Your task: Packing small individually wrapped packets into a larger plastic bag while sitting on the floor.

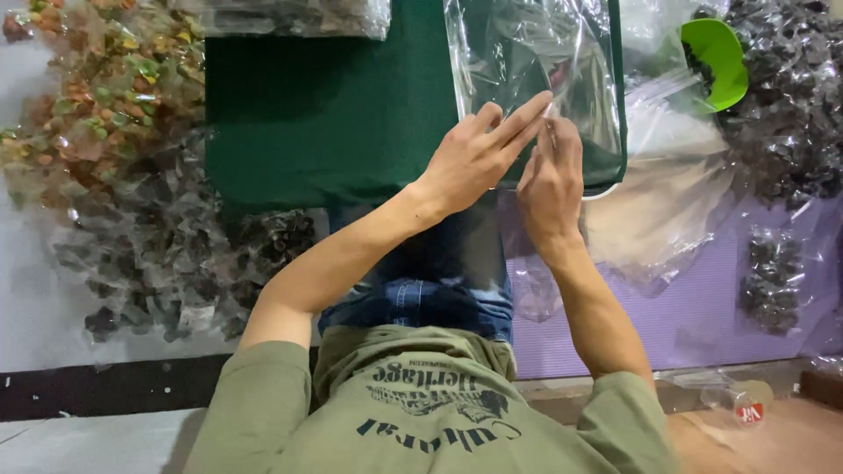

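As both hands pinch it, clear bag (536, 61) lies btwn fingers (518, 118).

The board (325, 114) lies across the person's lap and serves as the landmark. On its right part lies a plastic bag (536, 61), and both hands meet at that bag's lower edge, the left hand (479, 154) just left of the right hand (551, 180), fingertips touching the bag. Left of the board lies a heap of wrapped sweets (114, 158). Right of the board a scoop (716, 61) rests in another heap of sweets (786, 96), with a stack of bags (667, 175) between board and heap. Another filled bag (290, 16) sits at the board's far edge.
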